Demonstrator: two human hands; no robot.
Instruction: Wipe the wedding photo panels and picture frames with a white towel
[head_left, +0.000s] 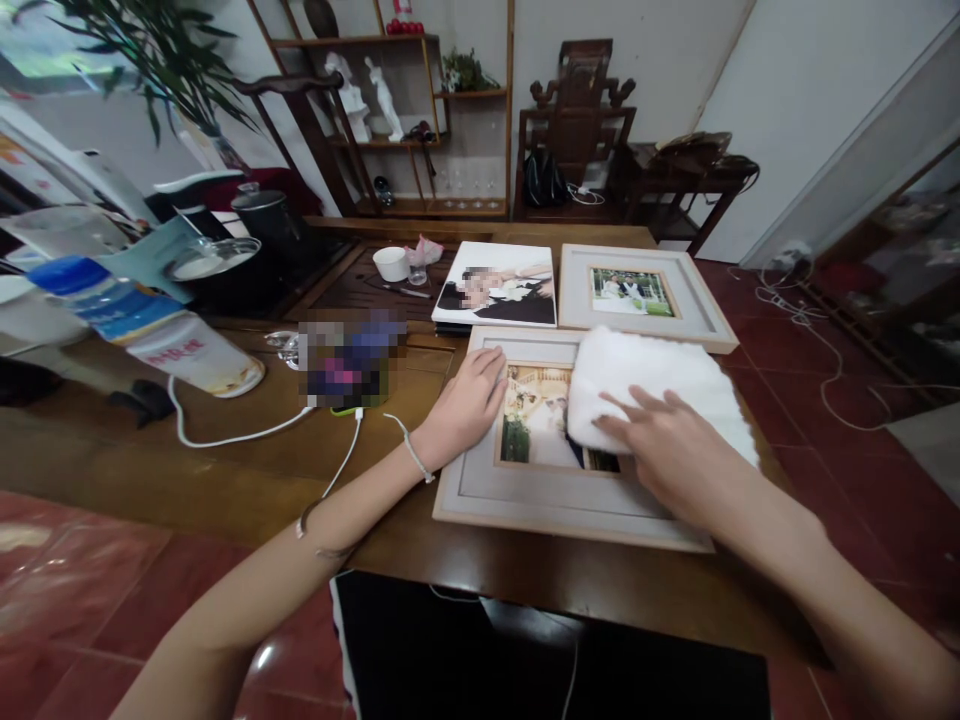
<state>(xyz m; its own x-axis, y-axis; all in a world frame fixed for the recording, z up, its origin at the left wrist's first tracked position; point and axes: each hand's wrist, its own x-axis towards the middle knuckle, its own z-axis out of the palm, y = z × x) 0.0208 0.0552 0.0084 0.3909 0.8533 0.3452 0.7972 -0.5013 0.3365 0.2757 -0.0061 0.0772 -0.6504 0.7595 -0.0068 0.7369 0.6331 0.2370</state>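
A framed wedding photo (525, 495) with a pale mat and light wood edge lies flat on the wooden table before me. My left hand (469, 400) rests on its left side, fingers stretched out flat and holding nothing. Over the right part of the picture lies a thick, fluffy white cloth (660, 365), which hides that part. My right hand (667, 440) presses on the cloth's lower left, some fingers bent into it. Just beyond are a second framed photo (574, 285) and a white-edged photo panel (517, 300) on a dark stack.
To the left stand a blue-and-white bottle-like container (180, 345), a lidded pot (217, 265) and a white cup (391, 264). A white cable (345, 465) runs to a blurred-out item near my left forearm. Several cables lie on the red tiled floor (795, 400).
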